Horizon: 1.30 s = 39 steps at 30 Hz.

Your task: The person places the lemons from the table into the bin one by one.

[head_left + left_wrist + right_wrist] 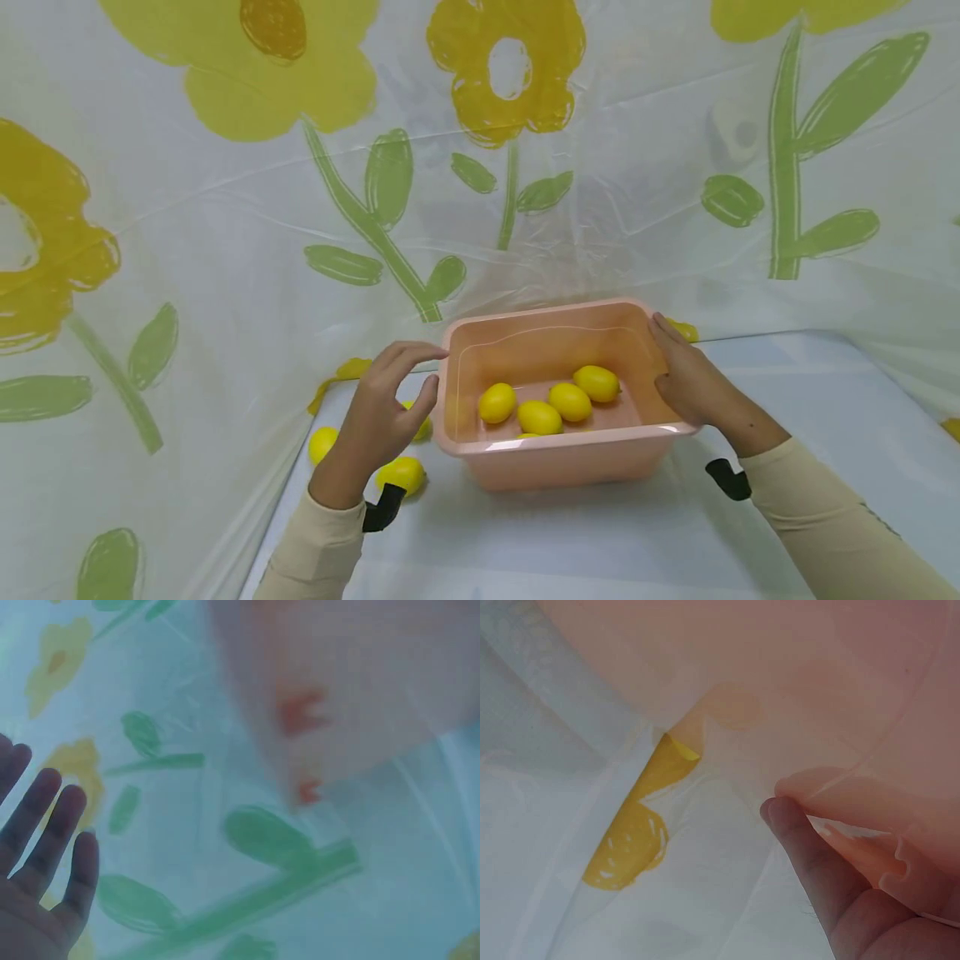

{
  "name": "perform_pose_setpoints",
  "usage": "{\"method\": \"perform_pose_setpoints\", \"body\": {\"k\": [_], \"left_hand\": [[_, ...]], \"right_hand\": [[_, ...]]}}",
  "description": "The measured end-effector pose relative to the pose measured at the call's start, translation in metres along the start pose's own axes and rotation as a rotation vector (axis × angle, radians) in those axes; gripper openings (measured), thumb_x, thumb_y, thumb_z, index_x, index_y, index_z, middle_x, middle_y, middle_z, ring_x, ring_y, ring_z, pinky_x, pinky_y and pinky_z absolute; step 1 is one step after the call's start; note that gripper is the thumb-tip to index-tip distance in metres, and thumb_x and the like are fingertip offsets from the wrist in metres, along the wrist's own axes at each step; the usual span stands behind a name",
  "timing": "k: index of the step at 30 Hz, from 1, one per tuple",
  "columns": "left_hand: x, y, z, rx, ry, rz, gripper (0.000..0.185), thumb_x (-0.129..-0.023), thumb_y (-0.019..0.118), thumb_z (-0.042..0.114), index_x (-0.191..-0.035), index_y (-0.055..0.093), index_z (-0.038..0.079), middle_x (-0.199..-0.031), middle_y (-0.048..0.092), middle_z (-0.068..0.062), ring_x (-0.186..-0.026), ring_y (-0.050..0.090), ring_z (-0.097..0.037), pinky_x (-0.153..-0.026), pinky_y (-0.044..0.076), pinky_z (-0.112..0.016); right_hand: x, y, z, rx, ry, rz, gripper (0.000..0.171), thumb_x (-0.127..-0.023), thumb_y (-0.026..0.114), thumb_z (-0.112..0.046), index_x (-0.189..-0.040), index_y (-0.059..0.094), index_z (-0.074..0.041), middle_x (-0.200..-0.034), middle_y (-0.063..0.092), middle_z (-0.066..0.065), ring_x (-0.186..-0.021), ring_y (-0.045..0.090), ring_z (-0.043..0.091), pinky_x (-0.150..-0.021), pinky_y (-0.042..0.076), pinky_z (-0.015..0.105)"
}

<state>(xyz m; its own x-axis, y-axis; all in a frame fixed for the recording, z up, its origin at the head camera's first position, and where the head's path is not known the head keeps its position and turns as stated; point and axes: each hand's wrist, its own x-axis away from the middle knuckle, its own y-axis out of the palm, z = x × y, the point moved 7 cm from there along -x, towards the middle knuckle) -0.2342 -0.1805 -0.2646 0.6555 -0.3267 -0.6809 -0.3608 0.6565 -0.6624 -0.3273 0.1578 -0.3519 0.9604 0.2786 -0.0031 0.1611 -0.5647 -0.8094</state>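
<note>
A pink plastic basin [562,460] stands on the table, tilted a little in the head view, with several yellow lemons [570,402] on its floor. My right hand [693,379] grips the basin's right end, thumb inside the rim; in the right wrist view the right hand [855,892] holds the pink wall. Beside the left end is my left hand [386,404], its fingertips right at the rim in the head view. The left wrist view shows that left hand [45,870] with fingers extended and spread, holding nothing, and the basin [360,690] blurred.
Left of the basin, loose lemons lie on the table: one lemon [402,475] by the left wrist, another lemon [322,444] near the table's left edge, and a third partly hidden behind the left hand. A flower-printed plastic sheet [637,208] hangs behind the white table [570,550].
</note>
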Motion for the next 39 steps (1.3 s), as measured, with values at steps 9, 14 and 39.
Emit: {"method": "perform_pose_setpoints", "body": {"k": [9, 14, 39], "left_hand": [[0.07, 0.016, -0.055, -0.079, -0.287, -0.06, 0.03, -0.091, 0.069, 0.014, -0.121, 0.066, 0.013, -0.122, 0.066, -0.002, -0.114, 0.059, -0.021, -0.095, 0.054, -0.048], [0.106, 0.026, -0.08, -0.123, -0.432, -0.205, 0.035, -0.092, 0.071, 0.023, -0.125, 0.065, 0.015, -0.126, 0.064, -0.003, -0.119, 0.058, -0.026, -0.101, 0.049, -0.054], [0.159, 0.057, -0.12, -0.274, -0.513, -0.462, 0.061, -0.071, 0.09, 0.021, -0.126, 0.065, 0.016, -0.13, 0.062, -0.008, -0.118, 0.062, -0.028, -0.101, 0.051, -0.05]], "right_hand": [[0.0, 0.0, -0.001, -0.005, -0.012, 0.003, 0.085, -0.086, 0.051, 0.013, -0.157, 0.005, 0.006, -0.166, -0.003, 0.026, -0.149, 0.013, 0.052, -0.109, 0.029, 0.064], [-0.001, 0.001, 0.0, 0.004, -0.015, 0.004, 0.085, -0.086, 0.051, 0.012, -0.157, 0.006, 0.006, -0.166, -0.003, 0.026, -0.149, 0.013, 0.052, -0.11, 0.028, 0.064], [0.0, 0.0, 0.001, -0.002, 0.0, 0.007, 0.086, -0.085, 0.049, 0.014, -0.157, 0.005, 0.005, -0.167, -0.003, 0.024, -0.148, 0.016, 0.052, -0.108, 0.035, 0.061]]}}
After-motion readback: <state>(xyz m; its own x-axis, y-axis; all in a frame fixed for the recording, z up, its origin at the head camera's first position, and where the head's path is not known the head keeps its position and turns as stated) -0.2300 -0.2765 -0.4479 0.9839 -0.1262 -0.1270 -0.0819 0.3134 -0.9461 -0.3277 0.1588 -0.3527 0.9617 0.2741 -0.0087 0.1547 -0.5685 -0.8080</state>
